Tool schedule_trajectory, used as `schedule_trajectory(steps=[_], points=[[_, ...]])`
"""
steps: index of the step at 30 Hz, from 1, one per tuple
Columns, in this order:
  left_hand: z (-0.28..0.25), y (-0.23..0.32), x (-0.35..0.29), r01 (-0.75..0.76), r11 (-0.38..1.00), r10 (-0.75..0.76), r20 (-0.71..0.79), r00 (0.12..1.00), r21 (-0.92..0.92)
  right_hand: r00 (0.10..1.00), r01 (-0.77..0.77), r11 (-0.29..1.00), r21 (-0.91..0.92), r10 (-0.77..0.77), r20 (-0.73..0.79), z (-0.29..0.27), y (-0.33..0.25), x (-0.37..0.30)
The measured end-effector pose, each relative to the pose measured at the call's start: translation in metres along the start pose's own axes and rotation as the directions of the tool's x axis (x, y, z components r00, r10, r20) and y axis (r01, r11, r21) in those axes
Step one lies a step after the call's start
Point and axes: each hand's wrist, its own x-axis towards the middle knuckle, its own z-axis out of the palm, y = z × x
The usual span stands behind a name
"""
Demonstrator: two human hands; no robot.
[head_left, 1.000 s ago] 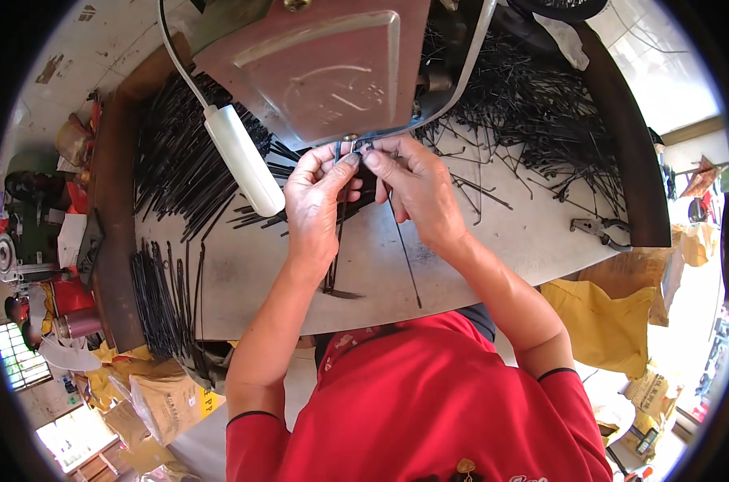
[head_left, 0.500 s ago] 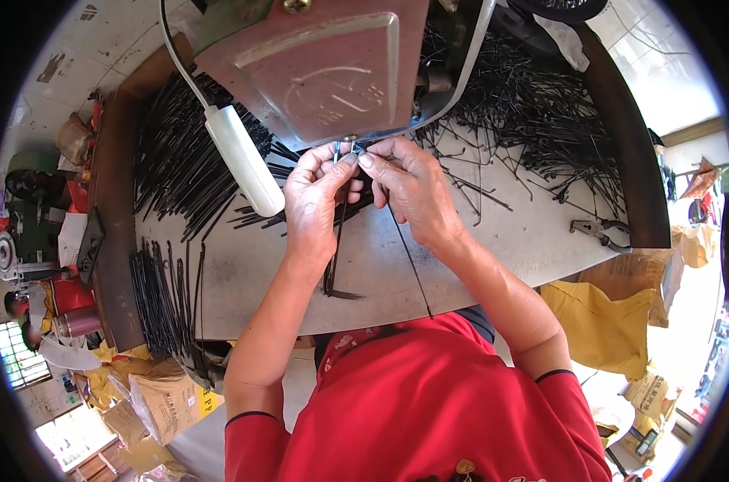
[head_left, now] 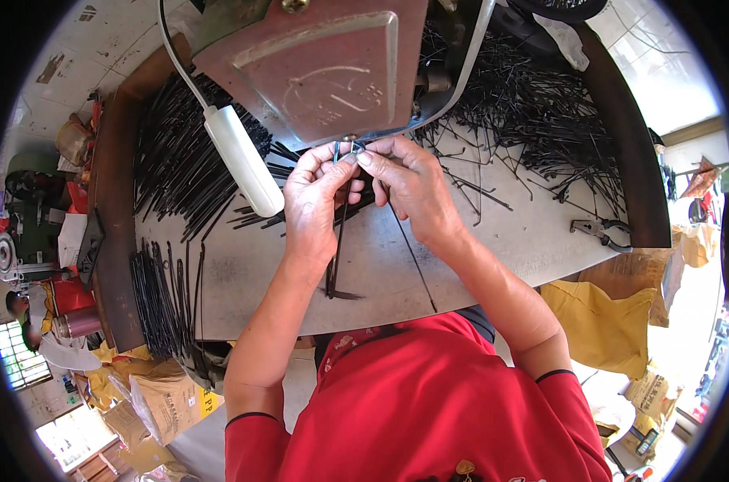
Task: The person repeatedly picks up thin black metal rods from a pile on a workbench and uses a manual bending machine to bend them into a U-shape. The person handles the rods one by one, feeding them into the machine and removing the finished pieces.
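A thin dark rod (head_left: 412, 257) slants over the counter (head_left: 493, 249), near tip at five o'clock; the right hand (head_left: 405, 178) pinches it at one. The left hand (head_left: 316, 193) is closed at eleven, on what I can't tell. Steady fingertips, clear of the machine (head_left: 324, 80) at twelve, seem wisest.

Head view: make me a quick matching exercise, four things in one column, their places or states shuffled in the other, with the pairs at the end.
Things
1. Pliers
2. White bar
3. Yellow wrapping
4. Right hand

Places or states
A. At the end of a cable
B. A thin black rod slants down from it
C. Lying on the tabletop, toward the right
D. Crumpled, off the table's near right edge

Pairs: 1-C, 2-A, 3-D, 4-B
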Motion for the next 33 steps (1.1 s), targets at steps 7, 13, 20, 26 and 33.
schedule_trajectory(steps=[7,13,20,26,33], points=[[-0.001,0.014,0.006,0.066,0.977,-0.058,-0.046,0.997,0.201,0.999,-0.028,0.995,-0.093,0.032,0.042,-0.009,0.004,0.011],[0.002,0.007,0.001,-0.003,0.976,0.008,-0.019,1.000,0.220,0.991,-0.007,0.950,-0.311,0.048,0.126,-0.019,-0.007,0.016],[0.003,-0.008,-0.021,-0.015,0.997,0.013,0.024,1.000,0.075,0.992,-0.085,0.994,-0.076,0.091,0.083,-0.019,0.000,-0.019],[0.003,-0.011,-0.014,-0.002,0.994,-0.006,0.075,0.997,0.111,0.989,-0.085,0.996,-0.042,0.089,0.115,-0.022,0.001,-0.020],[0.001,-0.010,-0.005,-0.015,0.995,0.000,0.162,0.987,0.095,0.987,-0.049,0.993,-0.105,0.064,0.150,-0.028,-0.005,-0.015]])
